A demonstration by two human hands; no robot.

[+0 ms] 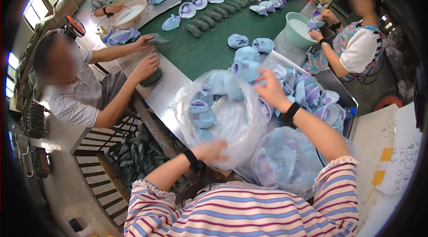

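- Left hand (211,151) blurs over the near rim of an open clear bag (256,123); I cannot tell whether it grips.
- Right hand (271,89), fingers bent, is beside a blue shoe piece (246,70); its hold is unclear too.
- Between the hands, bagged shoe pieces (201,114) lie.

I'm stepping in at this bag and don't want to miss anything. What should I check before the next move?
1. Open bag mouth wide: ok.
2. Blue pieces inside it: ok, several show through the mouth.
3. Left hand gripping the near rim: cannot tell, it is blurred.
4. Right hand clear of loose pieces: not ok, it is close by one.
5. Pile near the bag: ok, to its right.
6. Second bag tied: cannot tell.
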